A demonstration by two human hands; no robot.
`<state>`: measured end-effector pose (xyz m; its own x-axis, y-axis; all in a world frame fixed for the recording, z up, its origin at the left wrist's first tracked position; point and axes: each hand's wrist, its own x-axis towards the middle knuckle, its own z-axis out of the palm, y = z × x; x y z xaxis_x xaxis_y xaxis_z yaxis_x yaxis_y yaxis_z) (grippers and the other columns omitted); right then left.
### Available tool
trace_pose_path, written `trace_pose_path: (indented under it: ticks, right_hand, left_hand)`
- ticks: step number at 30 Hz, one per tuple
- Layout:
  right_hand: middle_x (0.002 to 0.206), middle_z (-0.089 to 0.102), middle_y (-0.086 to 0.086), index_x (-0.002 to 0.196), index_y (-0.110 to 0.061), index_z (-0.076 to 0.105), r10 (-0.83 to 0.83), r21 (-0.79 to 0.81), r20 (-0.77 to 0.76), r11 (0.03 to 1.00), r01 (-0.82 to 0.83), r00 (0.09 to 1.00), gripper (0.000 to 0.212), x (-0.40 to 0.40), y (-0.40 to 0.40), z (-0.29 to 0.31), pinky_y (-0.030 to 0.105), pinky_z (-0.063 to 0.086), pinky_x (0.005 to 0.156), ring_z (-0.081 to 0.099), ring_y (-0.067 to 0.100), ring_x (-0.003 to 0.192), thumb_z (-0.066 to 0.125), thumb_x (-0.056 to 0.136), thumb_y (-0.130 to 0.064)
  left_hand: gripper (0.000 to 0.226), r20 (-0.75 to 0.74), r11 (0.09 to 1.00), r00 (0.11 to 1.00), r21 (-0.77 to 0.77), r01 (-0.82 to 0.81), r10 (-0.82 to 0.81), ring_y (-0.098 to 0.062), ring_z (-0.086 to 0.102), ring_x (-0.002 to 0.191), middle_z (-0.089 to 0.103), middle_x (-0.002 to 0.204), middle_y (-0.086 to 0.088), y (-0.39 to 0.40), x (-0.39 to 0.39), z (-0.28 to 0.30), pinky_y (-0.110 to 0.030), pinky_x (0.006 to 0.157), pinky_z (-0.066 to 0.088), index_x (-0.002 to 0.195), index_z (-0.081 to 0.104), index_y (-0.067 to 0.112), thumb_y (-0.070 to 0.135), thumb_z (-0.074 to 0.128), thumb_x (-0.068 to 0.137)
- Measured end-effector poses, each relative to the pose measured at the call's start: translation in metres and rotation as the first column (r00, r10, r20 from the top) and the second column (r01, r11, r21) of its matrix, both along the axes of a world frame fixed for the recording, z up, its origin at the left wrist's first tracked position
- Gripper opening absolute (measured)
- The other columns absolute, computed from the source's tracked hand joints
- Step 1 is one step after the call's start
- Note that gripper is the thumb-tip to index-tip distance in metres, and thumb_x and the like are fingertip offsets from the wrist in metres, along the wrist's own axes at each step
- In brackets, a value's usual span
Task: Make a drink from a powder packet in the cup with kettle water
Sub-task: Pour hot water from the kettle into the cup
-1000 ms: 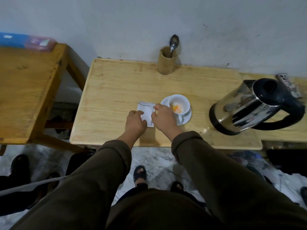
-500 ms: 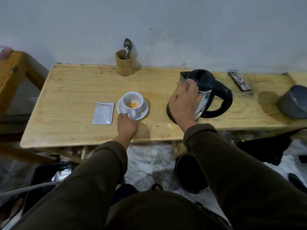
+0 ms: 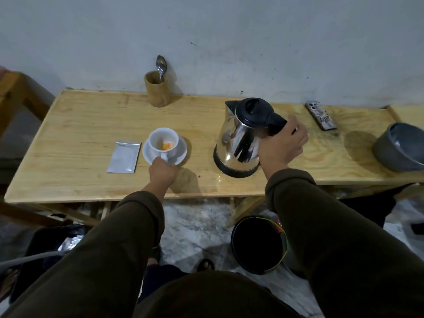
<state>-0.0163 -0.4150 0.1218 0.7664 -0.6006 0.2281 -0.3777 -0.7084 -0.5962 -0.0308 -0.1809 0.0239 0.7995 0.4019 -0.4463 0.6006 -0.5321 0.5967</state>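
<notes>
Toward the left end of the bench (image 3: pixel 68 125), the silver powder packet (image 3: pixel 124 156) lies flat, set aside just beside the saucer (image 3: pixel 181 149). On that saucer stands the white cup (image 3: pixel 163 141), a small heap of orange powder in its bottom, so the packet looks already emptied. The left hand (image 3: pixel 162 172) reaches from the front edge with fingers pinched around the cup's handle and the saucer rim, probably to steady it for pouring. Behind, at the back edge against the wall, a spoon (image 3: pixel 160 67) waits in a wooden holder (image 3: pixel 157 91). Right of centre, the right hand (image 3: pixel 283 145) is wrapped closed around the black handle of the steel kettle (image 3: pixel 241 138), which sits upright on the bench, spout facing the cup.
</notes>
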Motion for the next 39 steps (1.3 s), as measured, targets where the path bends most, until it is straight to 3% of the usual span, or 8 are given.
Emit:
trace_pose_path:
  ticks: [4, 7, 18, 28, 31, 34, 39]
  right_hand:
    - [0.128, 0.049, 0.014, 0.115, -0.011, 0.047, -0.131, 0.353, -0.034, 0.926, 0.134, 0.991, 0.041, 0.011, -0.024, -0.002, 0.050, 0.044, 0.101, 0.047, 0.035, 0.120, 0.060, 0.077, -0.003]
    - [0.121, 0.056, 0.016, 0.109, -0.009, 0.053, -0.131, 0.423, -0.070, 0.894, 0.149, 0.989, 0.030, 0.016, -0.031, -0.003, 0.048, 0.050, 0.094, 0.056, 0.037, 0.109, 0.056, 0.080, -0.001]
    - [0.109, 0.059, 0.019, 0.097, -0.005, 0.056, -0.026, 0.290, 0.033, 0.957, 0.015, 0.999, 0.021, 0.015, -0.031, -0.006, 0.036, 0.047, 0.080, 0.058, 0.035, 0.094, 0.052, 0.077, 0.003]
    - [0.109, 0.056, 0.019, 0.097, -0.003, 0.055, 0.157, 0.082, 0.046, 0.984, -0.161, 0.987, 0.025, 0.030, -0.010, 0.021, 0.030, 0.039, 0.075, 0.053, 0.034, 0.099, 0.051, 0.074, 0.007]
    - [0.108, 0.055, 0.018, 0.097, -0.004, 0.055, 0.258, -0.016, 0.017, 0.966, -0.258, 0.966, 0.025, 0.037, -0.001, 0.031, 0.035, 0.041, 0.075, 0.052, 0.035, 0.099, 0.054, 0.074, 0.004]
    - [0.105, 0.055, 0.018, 0.096, -0.005, 0.055, 0.327, -0.098, -0.013, 0.940, -0.326, 0.945, 0.024, 0.042, 0.010, 0.039, 0.047, 0.044, 0.086, 0.050, 0.037, 0.100, 0.054, 0.073, 0.003]
    - [0.103, 0.054, 0.017, 0.095, -0.005, 0.054, 0.376, -0.172, -0.057, 0.909, -0.380, 0.925, 0.023, 0.047, 0.028, 0.048, 0.044, 0.040, 0.087, 0.048, 0.035, 0.100, 0.053, 0.074, 0.005]
  left_hand:
    - [0.043, -0.029, 0.999, 1.000, 0.039, 0.006, -0.005, -0.041, 0.049, 0.122, 0.052, 0.131, -0.026, 0.004, 0.005, -0.003, -0.042, 0.098, 0.041, 0.131, 0.044, 0.001, 0.024, 0.043, 0.095]
    - [0.041, -0.029, 0.997, 0.999, 0.072, 0.028, -0.026, -0.042, 0.050, 0.121, 0.054, 0.130, -0.027, 0.007, 0.006, -0.007, -0.041, 0.099, 0.039, 0.128, 0.046, -0.001, 0.023, 0.039, 0.096]
    - [0.043, 0.000, 0.976, 0.993, 0.185, 0.112, -0.114, -0.042, 0.056, 0.115, 0.061, 0.121, -0.025, 0.010, 0.007, -0.013, -0.039, 0.095, 0.041, 0.121, 0.051, -0.003, 0.028, 0.031, 0.101]
    - [0.044, -0.016, 0.974, 0.990, 0.173, 0.144, -0.143, -0.041, 0.054, 0.117, 0.060, 0.124, -0.025, 0.017, 0.008, -0.010, -0.038, 0.098, 0.040, 0.122, 0.053, -0.002, 0.029, 0.029, 0.101]
    - [0.044, -0.037, 0.972, 0.988, 0.175, 0.155, -0.151, -0.041, 0.053, 0.118, 0.059, 0.125, -0.025, 0.018, 0.009, -0.009, -0.038, 0.099, 0.040, 0.123, 0.053, -0.001, 0.028, 0.029, 0.102]
    - [0.044, -0.038, 0.970, 0.986, 0.174, 0.169, -0.165, -0.040, 0.055, 0.117, 0.060, 0.124, -0.024, 0.020, 0.011, -0.011, -0.039, 0.098, 0.040, 0.122, 0.054, -0.001, 0.027, 0.028, 0.101]
    - [0.043, -0.043, 0.968, 0.983, 0.174, 0.182, -0.177, -0.038, 0.056, 0.116, 0.062, 0.123, -0.022, 0.023, 0.014, -0.013, -0.038, 0.097, 0.042, 0.121, 0.056, 0.000, 0.028, 0.030, 0.101]
